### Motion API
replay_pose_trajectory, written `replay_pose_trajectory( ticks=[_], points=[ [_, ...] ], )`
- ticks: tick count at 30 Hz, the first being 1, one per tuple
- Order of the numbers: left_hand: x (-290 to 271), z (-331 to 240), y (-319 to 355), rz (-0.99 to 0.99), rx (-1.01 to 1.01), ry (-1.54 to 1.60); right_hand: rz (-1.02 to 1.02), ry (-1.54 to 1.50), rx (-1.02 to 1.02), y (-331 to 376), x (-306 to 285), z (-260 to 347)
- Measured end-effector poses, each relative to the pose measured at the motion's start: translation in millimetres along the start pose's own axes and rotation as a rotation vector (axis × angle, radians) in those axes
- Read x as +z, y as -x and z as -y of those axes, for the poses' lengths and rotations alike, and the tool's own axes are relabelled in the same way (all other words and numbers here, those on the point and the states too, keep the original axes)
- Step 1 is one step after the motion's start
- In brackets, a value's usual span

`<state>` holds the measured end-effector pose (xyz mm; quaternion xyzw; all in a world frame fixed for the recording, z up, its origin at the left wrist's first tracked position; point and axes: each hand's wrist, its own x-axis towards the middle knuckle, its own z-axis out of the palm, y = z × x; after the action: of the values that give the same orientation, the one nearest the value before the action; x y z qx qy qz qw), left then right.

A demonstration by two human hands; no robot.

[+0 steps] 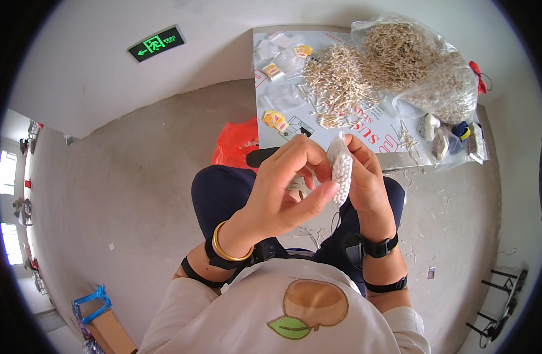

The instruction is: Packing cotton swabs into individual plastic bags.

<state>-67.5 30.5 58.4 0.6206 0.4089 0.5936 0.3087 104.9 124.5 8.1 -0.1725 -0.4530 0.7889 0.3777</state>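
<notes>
Fingers (311, 206) pinch swab bag (341, 174) | swab-strewn table (268, 138) | littered grey floor (135, 177)

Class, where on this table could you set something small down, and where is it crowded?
The printed tabletop is bare between the loose swab heap, the big clear bag and the scattered swabs. Crowded: the far right corner under that bag, and the left edge, with yellow packets.

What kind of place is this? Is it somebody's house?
Probably a plain workroom rather than a home: there's a green running-figure sign on the wall, bare grey floor, and a big heap of cotton swabs on the table.
</notes>
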Motion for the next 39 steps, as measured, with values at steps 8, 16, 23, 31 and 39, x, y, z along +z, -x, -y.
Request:
replay_pose_trajectory(
  ticks=[8, 16, 23, 31, 39],
  points=[
    [-1.9, 29.2, 7.9, -0.046, -0.128, 0.023, -0.266, 0.142, -0.043, -3.2, -27.0, -13.7],
    [7.8, 119.4, 50.1, -0.167, -0.644, 0.472, -0.156, 0.33, 0.081, 0.8, -43.0, -38.5],
    [-15.2, 137.2, 61.3, -0.318, -0.649, 0.645, -0.14, 0.357, 0.11, -27.1, -18.3, -61.4],
    [-24.4, 125.0, 57.1, -0.362, -0.536, 0.622, -0.081, 0.435, 0.086, -33.0, -14.3, -56.8],
    [-31.9, 99.2, 55.1, -0.322, -0.354, 0.524, 0.054, 0.405, 0.05, -25.6, -7.6, -37.2]
  ],
)
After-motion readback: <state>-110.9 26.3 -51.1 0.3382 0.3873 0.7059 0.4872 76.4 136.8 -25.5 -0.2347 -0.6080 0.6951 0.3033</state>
